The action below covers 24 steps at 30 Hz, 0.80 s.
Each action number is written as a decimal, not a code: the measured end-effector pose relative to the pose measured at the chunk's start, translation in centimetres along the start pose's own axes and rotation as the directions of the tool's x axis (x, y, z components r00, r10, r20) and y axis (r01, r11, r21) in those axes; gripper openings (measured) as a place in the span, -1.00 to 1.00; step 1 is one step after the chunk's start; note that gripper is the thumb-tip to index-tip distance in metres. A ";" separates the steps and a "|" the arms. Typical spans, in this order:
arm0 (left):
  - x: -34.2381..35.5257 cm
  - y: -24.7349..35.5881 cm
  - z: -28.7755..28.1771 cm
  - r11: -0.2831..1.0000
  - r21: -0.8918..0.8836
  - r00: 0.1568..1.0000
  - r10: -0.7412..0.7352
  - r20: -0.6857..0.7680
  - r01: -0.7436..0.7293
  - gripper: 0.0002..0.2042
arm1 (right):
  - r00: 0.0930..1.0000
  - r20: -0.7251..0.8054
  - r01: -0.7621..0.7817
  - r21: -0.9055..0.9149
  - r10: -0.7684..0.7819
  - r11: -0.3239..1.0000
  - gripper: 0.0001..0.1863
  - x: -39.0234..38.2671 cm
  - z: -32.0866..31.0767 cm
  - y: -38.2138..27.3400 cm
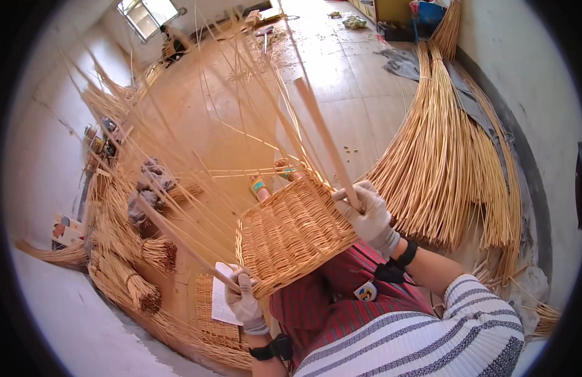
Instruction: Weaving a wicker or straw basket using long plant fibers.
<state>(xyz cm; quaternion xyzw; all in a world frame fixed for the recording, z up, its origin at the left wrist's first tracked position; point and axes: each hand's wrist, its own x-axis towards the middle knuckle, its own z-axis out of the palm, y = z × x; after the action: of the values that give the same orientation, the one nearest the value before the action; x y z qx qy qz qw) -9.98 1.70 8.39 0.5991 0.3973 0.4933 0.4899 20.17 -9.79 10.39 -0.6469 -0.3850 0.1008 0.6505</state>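
A rectangular woven wicker panel point(297, 229) rests tilted over my lap, with long thin rods rising from its far and side edges. My left hand point(245, 306), in a white glove, is closed around the lower end of a wooden stick point(178, 235) at the panel's near left corner. At the right corner my gloved right hand point(374, 220) grips a second wooden stick point(328, 135), which slants up and away. Both sticks stand at the panel's sides. The glove fingers partly hide the corners, so how the sticks join the panel cannot be seen.
A large fan of wicker rods point(438, 163) leans on the right. Tied bundles point(130, 286) lie along the left wall. Beside my left hand, a white paper point(223, 298) lies on another woven panel point(205, 295). Far off, a person point(171, 47) is near the window.
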 end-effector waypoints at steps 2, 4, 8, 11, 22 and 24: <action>1.8 1.5 1.7 0.988 0.072 0.991 -0.134 0.001 0.134 -0.76 | 1.000 -0.018 0.010 -0.091 -0.011 0.996 -0.83 1.2 -0.2 0.6; 5.6 0.5 2.6 0.979 0.015 0.971 -0.203 0.126 0.202 -0.70 | 0.991 0.008 -0.130 -0.051 0.130 0.990 -0.84 3.3 0.4 2.3; 13.2 -9.0 5.3 0.975 0.102 0.948 -0.217 0.231 0.198 -0.67 | 0.988 0.028 -0.128 -0.416 0.153 0.900 -0.84 6.8 3.0 10.6; 16.7 -14.4 5.4 0.972 -0.001 0.952 -0.229 0.204 0.234 -0.72 | 0.919 0.029 -0.384 -0.154 0.392 0.911 -0.82 8.8 6.9 18.2; 12.2 -18.1 5.1 0.856 -0.457 0.970 -0.199 0.137 0.240 -0.84 | 0.899 0.105 -0.428 0.003 0.425 0.904 -0.63 7.0 6.6 18.9; 11.8 -18.1 5.8 0.877 -0.456 0.988 -0.139 0.064 0.153 -0.85 | 0.915 0.099 -0.374 -0.160 0.392 0.914 -0.64 7.1 6.5 18.5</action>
<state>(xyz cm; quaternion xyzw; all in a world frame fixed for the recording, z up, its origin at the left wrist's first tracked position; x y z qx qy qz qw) -1.85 15.59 -7.16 0.4416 0.3061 0.5259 0.6594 27.72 2.30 -4.87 -0.7454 -0.2979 0.2412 0.5455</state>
